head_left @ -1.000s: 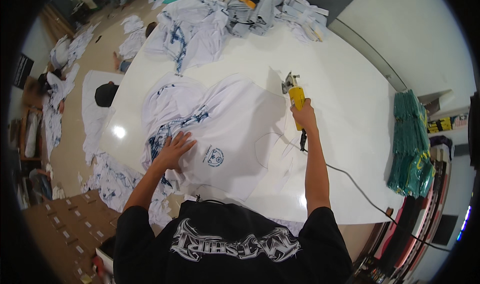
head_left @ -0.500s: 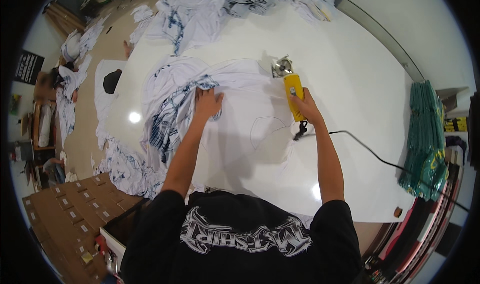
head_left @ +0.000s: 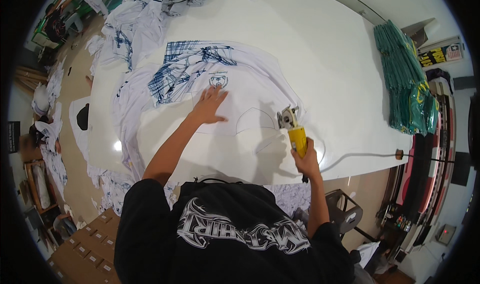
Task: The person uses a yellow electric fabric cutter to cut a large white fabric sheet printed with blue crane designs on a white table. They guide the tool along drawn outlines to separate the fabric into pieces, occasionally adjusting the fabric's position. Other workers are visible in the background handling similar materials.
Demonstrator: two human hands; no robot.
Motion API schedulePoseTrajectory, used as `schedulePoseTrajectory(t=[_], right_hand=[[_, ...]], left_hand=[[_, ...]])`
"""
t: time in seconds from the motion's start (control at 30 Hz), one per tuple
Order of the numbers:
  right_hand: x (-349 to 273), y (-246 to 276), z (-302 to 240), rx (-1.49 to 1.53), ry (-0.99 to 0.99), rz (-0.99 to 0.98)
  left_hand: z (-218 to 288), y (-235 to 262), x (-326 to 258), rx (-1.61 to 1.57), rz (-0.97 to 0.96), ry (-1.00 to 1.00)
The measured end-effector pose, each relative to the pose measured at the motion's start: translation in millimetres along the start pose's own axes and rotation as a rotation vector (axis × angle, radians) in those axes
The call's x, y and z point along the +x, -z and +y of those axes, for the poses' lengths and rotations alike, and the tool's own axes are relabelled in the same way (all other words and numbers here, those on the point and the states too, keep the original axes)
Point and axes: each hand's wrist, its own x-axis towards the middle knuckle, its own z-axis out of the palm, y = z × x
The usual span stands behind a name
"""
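Note:
A yellow electric rotary fabric cutter (head_left: pixel 298 142) with a round metal head is in the grip of my right hand (head_left: pixel 307 160), at the right edge of the cloth. The cutter's head is beside a curved line on the white fabric (head_left: pixel 255 96), which bears a blue scribble print and a small dark emblem. My left hand (head_left: pixel 212 107) is over the fabric just below the emblem, fingers spread and nothing in them. Whether it touches the cloth I cannot tell. More bunched white cloth (head_left: pixel 130 109) lies left of the printed piece.
A cord (head_left: pixel 370 154) runs from the cutter across the white table (head_left: pixel 330 74) to a hole near its right corner. Green bagged packs (head_left: pixel 405 79) line the right edge. Heaped printed cloth (head_left: pixel 132 24) is at the far left; cardboard boxes (head_left: pixel 90 249) stand lower left.
The bunched fabric is now spread out flatter, showing its print and emblem. My right hand has brought the cutter nearer to me. My left hand has let go of the cloth, and the view has shifted.

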Motion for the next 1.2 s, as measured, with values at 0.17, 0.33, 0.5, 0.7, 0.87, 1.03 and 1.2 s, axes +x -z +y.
schedulePoseTrajectory(t=[0.17, 0.33, 0.5, 0.7, 0.87, 1.03, 1.2], right_hand=[[-84.6, -35.6, -0.3, -0.14, 0.004, 0.045], [-156.2, -73.6, -20.8, -0.165, -0.097, 0.001], [-190.7, -108.8, -36.8, -0.194, -0.198, -0.084], [-179.0, -154.8, -51.4, -0.174, -0.2, 0.107], [-149.9, -179.7, -59.0, -0.147, -0.15, 0.222], [-133.5, -181.6, -63.3, -0.115, -0.12, 0.26], [-123.3, -175.9, -69.6, -0.115, -0.084, 0.253]], left_hand=[[-43.8, -7.0, -61.5, -0.068, -0.004, 0.059], [-71.8, 5.8, -91.7, -0.057, -0.056, 0.068], [-81.8, 3.6, -112.3, -0.033, -0.093, 0.059], [-87.5, 0.4, -113.3, -0.072, -0.069, 0.002], [-97.4, -8.5, -109.7, -0.137, -0.05, 0.011], [-95.0, -6.2, -111.2, -0.16, -0.037, 0.02], [-98.0, -9.7, -109.6, -0.166, -0.026, 0.021]])
